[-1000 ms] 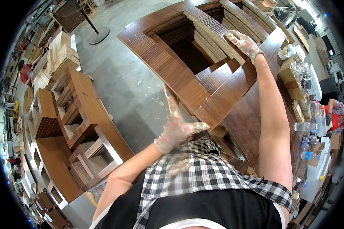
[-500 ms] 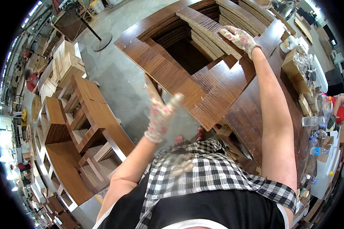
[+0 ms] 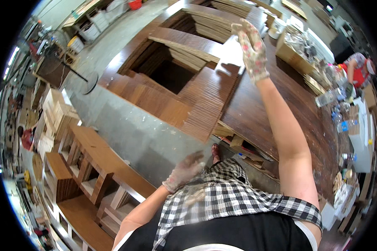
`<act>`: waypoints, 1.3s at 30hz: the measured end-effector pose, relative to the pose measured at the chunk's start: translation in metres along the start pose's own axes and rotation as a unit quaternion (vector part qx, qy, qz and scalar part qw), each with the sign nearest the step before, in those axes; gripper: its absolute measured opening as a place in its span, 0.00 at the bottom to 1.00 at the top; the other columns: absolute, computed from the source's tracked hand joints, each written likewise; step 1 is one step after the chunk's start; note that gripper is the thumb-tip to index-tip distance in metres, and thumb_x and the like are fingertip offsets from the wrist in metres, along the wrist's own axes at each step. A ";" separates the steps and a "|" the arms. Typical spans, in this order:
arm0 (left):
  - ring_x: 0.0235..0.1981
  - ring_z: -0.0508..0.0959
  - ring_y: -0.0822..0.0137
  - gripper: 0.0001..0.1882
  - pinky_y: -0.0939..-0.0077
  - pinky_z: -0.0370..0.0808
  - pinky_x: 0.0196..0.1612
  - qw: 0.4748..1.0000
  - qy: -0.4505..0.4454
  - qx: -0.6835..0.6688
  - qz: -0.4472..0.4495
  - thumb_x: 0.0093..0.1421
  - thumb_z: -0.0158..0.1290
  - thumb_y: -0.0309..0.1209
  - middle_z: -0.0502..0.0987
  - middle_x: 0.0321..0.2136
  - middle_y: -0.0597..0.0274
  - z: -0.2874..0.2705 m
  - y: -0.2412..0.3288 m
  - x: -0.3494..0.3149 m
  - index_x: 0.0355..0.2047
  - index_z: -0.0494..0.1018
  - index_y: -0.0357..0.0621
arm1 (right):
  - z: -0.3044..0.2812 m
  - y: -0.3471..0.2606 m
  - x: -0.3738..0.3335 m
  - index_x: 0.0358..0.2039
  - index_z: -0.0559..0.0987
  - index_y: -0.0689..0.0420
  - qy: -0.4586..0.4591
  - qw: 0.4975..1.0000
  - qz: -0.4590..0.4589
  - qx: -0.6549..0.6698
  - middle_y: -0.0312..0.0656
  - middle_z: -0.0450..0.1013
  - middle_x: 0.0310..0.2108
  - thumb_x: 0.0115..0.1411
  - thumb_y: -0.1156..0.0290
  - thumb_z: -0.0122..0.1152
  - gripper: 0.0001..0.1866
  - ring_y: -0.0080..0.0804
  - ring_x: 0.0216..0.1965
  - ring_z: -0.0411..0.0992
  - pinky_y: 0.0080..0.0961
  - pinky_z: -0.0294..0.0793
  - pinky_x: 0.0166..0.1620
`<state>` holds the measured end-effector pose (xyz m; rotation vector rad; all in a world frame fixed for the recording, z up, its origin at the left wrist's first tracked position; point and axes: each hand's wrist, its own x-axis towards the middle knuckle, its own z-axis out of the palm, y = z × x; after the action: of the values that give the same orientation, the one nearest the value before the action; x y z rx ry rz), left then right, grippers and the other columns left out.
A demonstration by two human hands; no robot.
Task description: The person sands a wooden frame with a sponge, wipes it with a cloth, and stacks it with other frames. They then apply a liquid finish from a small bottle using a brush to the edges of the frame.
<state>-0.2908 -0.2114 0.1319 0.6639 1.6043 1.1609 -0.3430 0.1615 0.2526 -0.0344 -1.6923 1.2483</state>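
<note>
Both of my hands wear pale cotton gloves with pink spots. My right hand (image 3: 252,52) is raised, open and empty with its fingers stretched, at the right edge of a tall stack of brown wooden frames (image 3: 155,99). These frames have large rectangular openings and uneven, stepped edges; the lower layers inside the openings are in shadow. My left hand (image 3: 185,170) hangs low in front of my checked apron (image 3: 222,194), blurred by motion, with its fingers apart and nothing visible in them.
A dark brown worktable (image 3: 276,121) lies at the right, with a cardboard box (image 3: 295,52) and plastic bottles (image 3: 329,97). Brown slatted wooden frames (image 3: 100,146) stand at the left. Behind them are a pedestal fan's base (image 3: 90,83) and a co-worker in red (image 3: 28,139). Another person (image 3: 358,71) is far right.
My right hand has come off the top of the frame stack and risen to its right side. My left hand has dropped from the stack's near edge toward my apron. The view has shifted right.
</note>
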 end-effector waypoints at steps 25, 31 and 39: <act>0.50 0.74 0.56 0.26 0.62 0.72 0.51 0.543 -0.589 0.277 0.530 0.56 0.50 0.29 0.72 0.50 0.50 0.534 0.192 -0.008 0.56 0.65 0.40 | -0.453 -0.199 -0.395 0.50 0.73 0.59 0.118 0.891 0.431 -0.080 0.35 0.77 0.35 0.67 0.68 0.49 0.14 0.19 0.36 0.73 0.19 0.73 0.40; 0.44 0.78 0.58 0.25 0.65 0.75 0.46 0.439 -0.627 0.163 0.623 0.56 0.50 0.34 0.77 0.38 0.53 0.664 0.239 -0.051 0.53 0.66 0.37 | -0.523 -0.216 -0.430 0.51 0.73 0.56 0.218 0.876 0.427 -0.049 0.36 0.77 0.37 0.66 0.67 0.49 0.15 0.20 0.38 0.74 0.18 0.73 0.39; 0.44 0.77 0.58 0.19 0.65 0.73 0.48 0.336 -0.681 -0.107 0.641 0.58 0.51 0.33 0.77 0.39 0.54 0.673 0.232 -0.018 0.49 0.70 0.37 | -0.568 -0.238 -0.456 0.48 0.75 0.57 0.278 0.841 0.454 -0.098 0.37 0.78 0.37 0.64 0.73 0.52 0.13 0.20 0.38 0.75 0.17 0.74 0.39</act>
<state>0.3153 0.1069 0.3289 2.0582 -0.9008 0.9559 0.4077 0.2087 0.1041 -1.3317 -1.2637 1.4996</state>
